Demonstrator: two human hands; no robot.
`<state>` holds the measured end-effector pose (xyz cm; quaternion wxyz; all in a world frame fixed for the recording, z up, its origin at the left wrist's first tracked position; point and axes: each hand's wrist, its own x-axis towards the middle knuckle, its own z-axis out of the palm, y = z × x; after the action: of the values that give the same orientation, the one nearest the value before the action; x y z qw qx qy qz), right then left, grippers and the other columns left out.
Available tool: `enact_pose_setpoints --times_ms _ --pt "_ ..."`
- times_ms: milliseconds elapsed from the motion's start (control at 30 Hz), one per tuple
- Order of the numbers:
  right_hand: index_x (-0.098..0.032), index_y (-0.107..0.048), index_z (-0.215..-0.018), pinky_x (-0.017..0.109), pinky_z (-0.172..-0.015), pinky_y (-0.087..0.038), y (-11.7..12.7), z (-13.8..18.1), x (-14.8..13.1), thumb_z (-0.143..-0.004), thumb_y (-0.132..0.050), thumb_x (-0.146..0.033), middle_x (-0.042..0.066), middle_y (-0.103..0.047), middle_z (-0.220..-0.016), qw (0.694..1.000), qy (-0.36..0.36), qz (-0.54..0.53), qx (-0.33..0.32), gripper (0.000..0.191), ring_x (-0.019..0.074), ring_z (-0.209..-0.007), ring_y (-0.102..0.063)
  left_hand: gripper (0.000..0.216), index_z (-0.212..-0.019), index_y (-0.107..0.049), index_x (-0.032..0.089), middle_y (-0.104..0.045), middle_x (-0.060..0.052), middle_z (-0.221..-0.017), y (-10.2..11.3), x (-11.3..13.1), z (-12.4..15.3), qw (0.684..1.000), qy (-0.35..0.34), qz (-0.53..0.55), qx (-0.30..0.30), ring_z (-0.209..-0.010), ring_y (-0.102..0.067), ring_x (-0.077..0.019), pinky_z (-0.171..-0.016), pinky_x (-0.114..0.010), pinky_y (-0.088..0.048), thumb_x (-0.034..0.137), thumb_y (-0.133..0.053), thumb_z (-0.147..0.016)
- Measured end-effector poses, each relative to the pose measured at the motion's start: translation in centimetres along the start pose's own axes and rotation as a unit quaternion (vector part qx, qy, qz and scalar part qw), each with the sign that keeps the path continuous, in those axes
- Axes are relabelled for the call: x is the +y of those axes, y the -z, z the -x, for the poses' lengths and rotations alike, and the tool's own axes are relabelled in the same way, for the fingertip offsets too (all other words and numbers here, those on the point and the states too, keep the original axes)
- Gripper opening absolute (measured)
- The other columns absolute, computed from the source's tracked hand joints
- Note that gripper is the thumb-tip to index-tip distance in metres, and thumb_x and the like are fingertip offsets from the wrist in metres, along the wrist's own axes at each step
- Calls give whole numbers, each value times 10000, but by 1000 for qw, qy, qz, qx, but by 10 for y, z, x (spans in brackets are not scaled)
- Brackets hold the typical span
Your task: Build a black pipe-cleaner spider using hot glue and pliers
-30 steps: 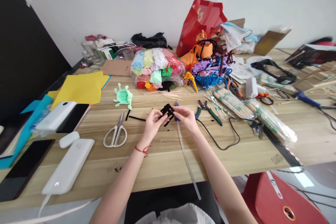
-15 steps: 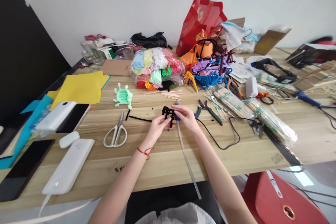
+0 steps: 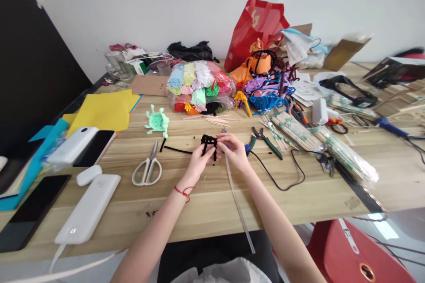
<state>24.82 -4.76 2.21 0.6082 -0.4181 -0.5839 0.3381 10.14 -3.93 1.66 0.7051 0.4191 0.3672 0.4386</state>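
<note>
Between my hands is a small black frame bent from pipe cleaners (image 3: 208,140), with thin legs pointing down. My left hand (image 3: 199,159), a red string on its wrist, grips the frame from the left. My right hand (image 3: 234,148) closes its fingertips on the frame's right side. Partly hidden behind that hand lies a blue glue gun (image 3: 247,147), and a long clear glue stick (image 3: 237,201) runs toward me past the table edge. A loose black pipe cleaner (image 3: 177,149) lies left of the frame, near white-handled scissors (image 3: 147,171).
A mint-green pipe-cleaner figure (image 3: 157,122) sits left of centre. Green-handled pliers (image 3: 267,142) lie right. Behind are a bag of coloured pipe cleaners (image 3: 199,84), a colourful pile (image 3: 262,86) and a red bag (image 3: 255,26). Phones and a white power bank (image 3: 89,208) lie left.
The black frame has shifted slightly left and turned a little in my fingers. My right fingertips now sit at its right edge. The whole view has drifted slightly.
</note>
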Motion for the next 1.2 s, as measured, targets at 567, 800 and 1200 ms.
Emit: enact_pose_setpoints --times_ms 567,800,1200 --pt "-229 -679 -821 371 -899 -458 0 1 -6 -793 -639 -260 69 -638 -989 991 54 124 2 58 207 -967 -608 339 -954 -629 158 -683 -54 -894 0 0 -2 999 -36 -36 13 -650 -627 -141 -671 -296 -534 377 -702 -706" --pt "-222 -668 -797 380 -898 -457 -2 0 -8 -802 -631 -298 68 -647 -940 991 46 127 3 85 207 -943 -611 311 -930 -627 155 -660 -35 -829 -1 1 -2 998 -48 -36 13 -630 -595 -123 -648 -271 -515 370 -691 -715" --pt "-227 -653 -782 378 -875 -465 -4 1 -12 -803 -613 -308 68 -637 -939 991 44 129 -11 92 215 -936 -607 331 -910 -629 155 -656 -30 -797 1 1 -2 996 -59 -57 29 -650 -590 -135 -640 -267 -504 396 -703 -694"
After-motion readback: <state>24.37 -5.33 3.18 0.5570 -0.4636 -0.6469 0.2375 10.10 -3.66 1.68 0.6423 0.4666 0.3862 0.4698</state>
